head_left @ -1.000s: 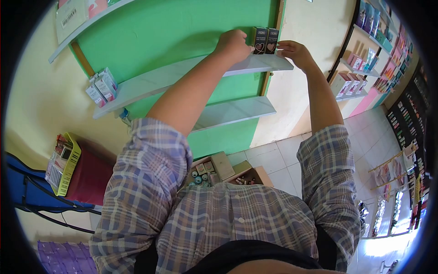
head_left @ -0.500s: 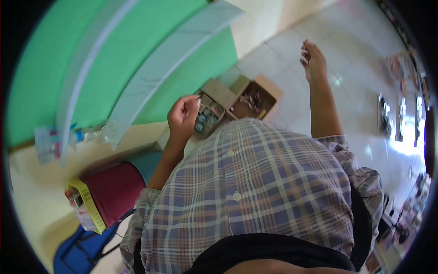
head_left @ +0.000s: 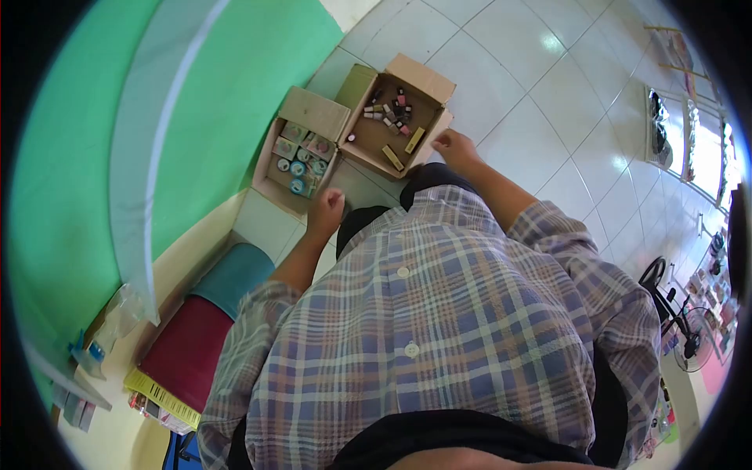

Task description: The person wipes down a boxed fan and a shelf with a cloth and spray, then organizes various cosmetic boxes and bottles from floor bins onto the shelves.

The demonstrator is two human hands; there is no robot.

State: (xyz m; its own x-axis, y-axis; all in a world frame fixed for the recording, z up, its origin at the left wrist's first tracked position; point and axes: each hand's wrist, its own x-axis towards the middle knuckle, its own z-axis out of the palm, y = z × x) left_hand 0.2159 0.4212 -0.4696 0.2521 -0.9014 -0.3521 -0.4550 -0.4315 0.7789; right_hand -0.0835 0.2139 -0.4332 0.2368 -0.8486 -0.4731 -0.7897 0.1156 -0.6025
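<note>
Two open cardboard boxes stand on the tiled floor. The left box (head_left: 264, 167) holds several round blue-lidded containers (head_left: 298, 177) and small square packs. In the right box (head_left: 366, 144) lie several small bottles (head_left: 399, 110) and two yellow boxes (head_left: 415, 140). My left hand (head_left: 327, 213) is beside the near right corner of the left box, its fingers curled, and any held item is too hidden to name. Close to the right side of the right box is my right hand (head_left: 456, 149), fingers bent together; its inner side is hidden.
A green wall (head_left: 235, 102) with a pale shelf (head_left: 137, 141) runs along the left. Below it are a teal bin (head_left: 239, 274) and a dark red one (head_left: 186, 337). A fan (head_left: 693, 341) stands at the right.
The view has tipped down and the boxes show more fully. My right hand has come down and inward to the right box's side. My left hand is lower, its fingers still curled.
</note>
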